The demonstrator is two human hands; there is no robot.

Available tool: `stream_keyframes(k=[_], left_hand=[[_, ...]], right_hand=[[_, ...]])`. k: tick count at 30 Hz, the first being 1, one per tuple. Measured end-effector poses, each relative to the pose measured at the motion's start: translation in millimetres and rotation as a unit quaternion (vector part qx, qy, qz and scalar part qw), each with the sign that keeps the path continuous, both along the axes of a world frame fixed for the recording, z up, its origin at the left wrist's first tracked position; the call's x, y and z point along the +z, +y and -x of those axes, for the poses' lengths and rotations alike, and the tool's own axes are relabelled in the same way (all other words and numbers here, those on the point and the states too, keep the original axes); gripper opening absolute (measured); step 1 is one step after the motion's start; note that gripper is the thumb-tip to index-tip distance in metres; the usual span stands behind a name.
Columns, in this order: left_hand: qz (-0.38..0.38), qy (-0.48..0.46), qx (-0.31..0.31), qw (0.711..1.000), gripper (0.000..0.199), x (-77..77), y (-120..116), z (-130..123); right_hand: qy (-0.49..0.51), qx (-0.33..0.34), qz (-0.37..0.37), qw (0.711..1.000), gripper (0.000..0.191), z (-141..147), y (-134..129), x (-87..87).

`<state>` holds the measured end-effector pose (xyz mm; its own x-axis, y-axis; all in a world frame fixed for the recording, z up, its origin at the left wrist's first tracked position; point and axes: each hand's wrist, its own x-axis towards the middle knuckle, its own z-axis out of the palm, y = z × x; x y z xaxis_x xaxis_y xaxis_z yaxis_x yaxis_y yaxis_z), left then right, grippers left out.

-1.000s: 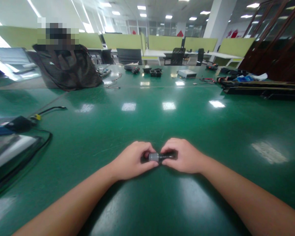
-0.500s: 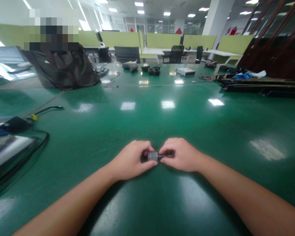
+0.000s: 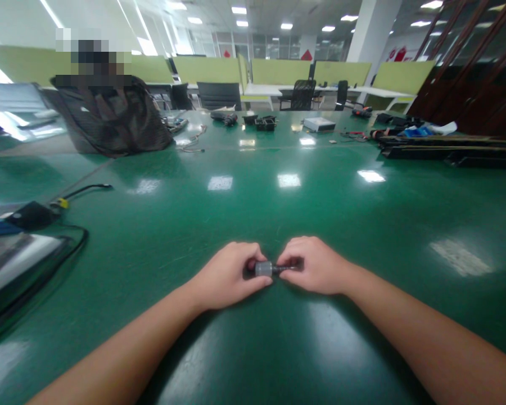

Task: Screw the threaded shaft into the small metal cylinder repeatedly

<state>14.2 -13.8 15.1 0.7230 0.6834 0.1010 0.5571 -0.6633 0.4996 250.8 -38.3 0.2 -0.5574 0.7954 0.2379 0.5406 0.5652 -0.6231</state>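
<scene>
Over the green tabletop, my left hand (image 3: 225, 277) is closed round a short grey metal cylinder (image 3: 263, 269), thumb below and index finger above it. A thin dark rod (image 3: 277, 269), perhaps threaded, sticks out of the cylinder's right end. My right hand (image 3: 314, 265) pinches this rod between thumb and fingertips, a small gap away from the cylinder. The piece lies level between both hands. Its left end is hidden inside my left hand, and I cannot make out its exact kind.
A large dark bag (image 3: 118, 121) stands at the back left. Cables and a flat device (image 3: 17, 264) lie at the left edge. Black trays (image 3: 451, 151) are stacked at the right. A silver box (image 3: 319, 124) and black parts (image 3: 265, 122) sit along the far side.
My right hand has shifted slightly to the right, so a little more of the rod shows. My left hand keeps its hold on the cylinder almost unmoved.
</scene>
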Motion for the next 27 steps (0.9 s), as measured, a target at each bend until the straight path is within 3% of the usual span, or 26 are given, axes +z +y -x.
stream_keyframes(k=[17, 27], left_hand=[[0.001, 0.001, 0.000, 1.000, 0.021, -3.0, 1, 0], [0.011, 0.009, 0.004, 1.000, 0.021, -4.8, 1, 0]], right_hand=[[-0.004, -0.015, 0.011, 1.000, 0.008, -9, 2, 1.5], [-0.016, -0.023, 0.056, 0.998, 0.009, -27, 7, 1.5]])
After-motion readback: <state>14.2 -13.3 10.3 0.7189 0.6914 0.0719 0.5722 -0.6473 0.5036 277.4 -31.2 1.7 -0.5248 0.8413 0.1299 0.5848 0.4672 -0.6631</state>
